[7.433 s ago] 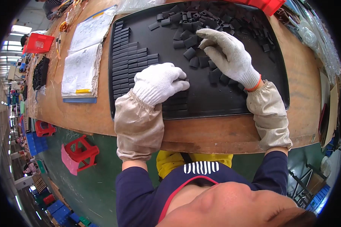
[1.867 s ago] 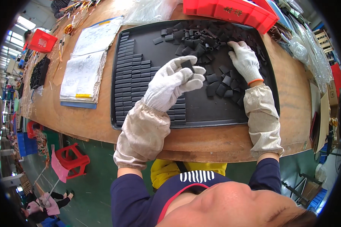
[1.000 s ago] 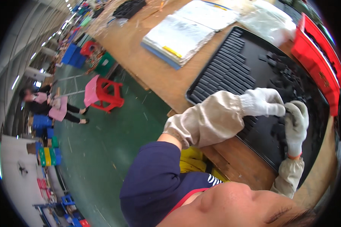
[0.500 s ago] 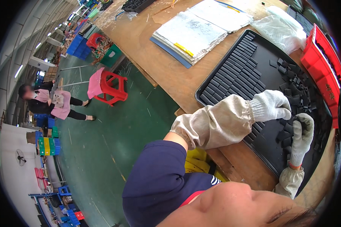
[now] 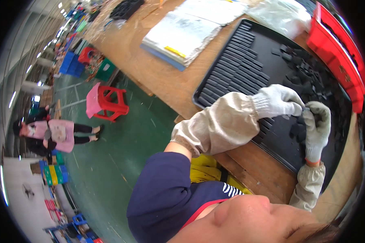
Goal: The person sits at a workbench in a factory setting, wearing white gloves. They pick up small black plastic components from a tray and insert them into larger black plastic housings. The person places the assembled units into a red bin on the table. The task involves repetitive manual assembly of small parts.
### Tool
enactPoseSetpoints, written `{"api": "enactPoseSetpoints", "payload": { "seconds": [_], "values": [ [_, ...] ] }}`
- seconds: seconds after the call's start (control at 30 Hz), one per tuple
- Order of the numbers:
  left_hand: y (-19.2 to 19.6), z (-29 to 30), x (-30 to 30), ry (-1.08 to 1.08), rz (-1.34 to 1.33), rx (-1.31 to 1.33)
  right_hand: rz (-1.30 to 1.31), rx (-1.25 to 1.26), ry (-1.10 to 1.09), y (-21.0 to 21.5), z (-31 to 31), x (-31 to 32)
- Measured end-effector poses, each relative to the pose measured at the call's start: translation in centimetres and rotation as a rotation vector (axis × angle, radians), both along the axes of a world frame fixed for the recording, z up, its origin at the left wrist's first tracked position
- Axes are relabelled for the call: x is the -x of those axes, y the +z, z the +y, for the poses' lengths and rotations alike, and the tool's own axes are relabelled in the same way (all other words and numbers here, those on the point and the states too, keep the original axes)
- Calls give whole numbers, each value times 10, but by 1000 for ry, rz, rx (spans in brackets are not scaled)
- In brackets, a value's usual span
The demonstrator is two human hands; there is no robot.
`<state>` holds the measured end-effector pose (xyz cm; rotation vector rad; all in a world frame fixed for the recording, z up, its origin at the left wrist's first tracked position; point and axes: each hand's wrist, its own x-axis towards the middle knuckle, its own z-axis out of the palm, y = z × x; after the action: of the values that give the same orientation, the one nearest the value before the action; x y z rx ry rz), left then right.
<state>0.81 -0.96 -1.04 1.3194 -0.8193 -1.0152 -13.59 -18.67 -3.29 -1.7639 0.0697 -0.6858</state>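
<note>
Your left hand and right hand, both in white knit gloves, meet fingertip to fingertip over the black tray, pinching a small black piece between them; its shape is too small to tell. Just under your right hand lies a loose heap of black pieces in the tray; beyond your left hand, neat rows of black strips fill it. The tray sits on the wooden table. Past the heap stands a red bin; its contents are hidden.
</note>
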Motion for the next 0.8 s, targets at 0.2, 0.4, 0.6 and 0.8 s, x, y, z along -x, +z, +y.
{"api": "enactPoseSetpoints", "payload": {
  "seconds": [0.2,0.4,0.6,0.8],
  "values": [
    [7,2,3,29,73,-2,-95,317,43,21,3,-12],
    [13,4,3,81,-59,-82,-43,414,86,26,1,-12],
    [8,16,-15,193,-1281,-191,-30,109,-164,21,-13,-10],
    [9,19,-15,44,-1385,-231,6,145,-303,22,-26,-8]
  ]
}}
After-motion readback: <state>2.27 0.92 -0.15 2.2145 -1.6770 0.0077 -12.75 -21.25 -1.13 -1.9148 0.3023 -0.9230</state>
